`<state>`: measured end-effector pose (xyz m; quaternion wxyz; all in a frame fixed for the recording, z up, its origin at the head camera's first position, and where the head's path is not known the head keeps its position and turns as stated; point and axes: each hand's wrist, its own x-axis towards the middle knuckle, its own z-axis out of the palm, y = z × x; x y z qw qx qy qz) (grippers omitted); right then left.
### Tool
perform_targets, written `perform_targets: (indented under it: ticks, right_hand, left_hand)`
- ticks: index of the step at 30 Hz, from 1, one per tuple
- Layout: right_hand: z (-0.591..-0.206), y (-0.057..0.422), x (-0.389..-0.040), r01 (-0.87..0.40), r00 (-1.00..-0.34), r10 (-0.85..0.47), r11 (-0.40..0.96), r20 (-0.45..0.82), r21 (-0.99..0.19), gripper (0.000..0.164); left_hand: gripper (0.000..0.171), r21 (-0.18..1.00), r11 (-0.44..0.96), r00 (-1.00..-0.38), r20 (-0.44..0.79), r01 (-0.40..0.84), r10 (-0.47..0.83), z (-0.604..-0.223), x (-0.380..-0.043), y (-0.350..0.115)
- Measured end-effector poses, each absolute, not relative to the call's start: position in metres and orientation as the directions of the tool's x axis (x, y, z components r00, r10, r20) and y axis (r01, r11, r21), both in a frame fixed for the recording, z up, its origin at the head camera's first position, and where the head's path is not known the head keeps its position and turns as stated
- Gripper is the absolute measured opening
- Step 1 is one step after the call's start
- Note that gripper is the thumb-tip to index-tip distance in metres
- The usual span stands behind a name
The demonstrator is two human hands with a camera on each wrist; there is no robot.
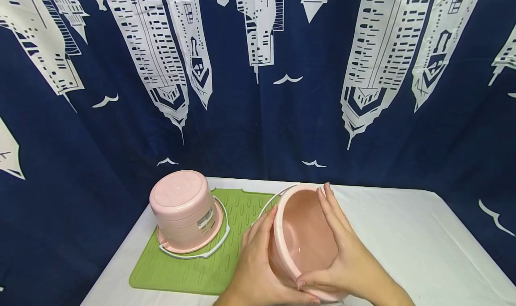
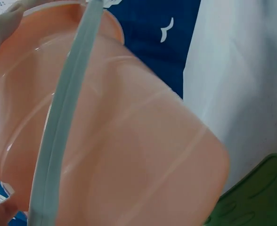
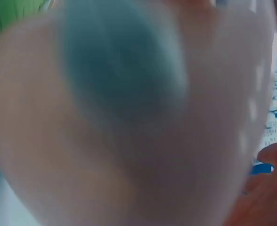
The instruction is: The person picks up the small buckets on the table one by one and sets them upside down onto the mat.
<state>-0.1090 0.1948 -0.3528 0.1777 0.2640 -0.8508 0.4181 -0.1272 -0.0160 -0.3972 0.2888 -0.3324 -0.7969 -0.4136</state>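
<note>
Left hand [image 1: 258,268] and right hand [image 1: 348,256] grip tilted pink bucket [image 1: 308,234] from opposite sides, fingers spread around its mouth, presumably to steady it.

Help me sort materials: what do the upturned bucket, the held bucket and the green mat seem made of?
Upturned bucket: likely smooth plastic, given its soft sheen and faint bands. Held bucket: probably the same plastic, glossy, with bright highlights inside. Green mat: matte, perhaps silicone or rubber, judging by its molded-looking dashes.
</note>
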Motion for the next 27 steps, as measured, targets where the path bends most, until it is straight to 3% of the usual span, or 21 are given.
perform_targets:
  ticks: [7,12,17,20,27]
  right_hand:
    - [-0.342,0.214,-0.133,-0.566,-0.823,-0.344,0.557,0.452,-0.608,0.149]
    - [-0.337,0.224,-0.142,-0.508,-0.859,-0.309,0.613,0.409,-0.605,0.135]
    - [-0.335,0.234,-0.150,-0.547,-0.830,-0.331,0.643,0.449,-0.536,0.118]
    - [-0.334,0.238,-0.152,-0.591,-0.800,-0.365,0.613,0.476,-0.524,0.109]
    - [-0.328,0.248,-0.155,-0.634,-0.758,-0.498,0.411,0.422,-0.655,0.089]
  left_hand:
    - [0.153,0.385,0.455,-0.561,0.747,0.803,0.358,-0.393,-0.125,-0.021]
    - [0.150,0.269,0.474,-0.486,0.764,0.838,0.425,-0.391,-0.125,-0.024]
    - [0.144,0.155,0.504,-0.435,0.746,0.850,0.504,-0.389,-0.124,-0.026]
    - [0.136,0.075,0.517,-0.397,0.736,0.853,0.548,-0.389,-0.123,-0.027]
    - [0.102,-0.203,0.545,-0.249,0.725,0.814,0.642,-0.391,-0.124,-0.028]
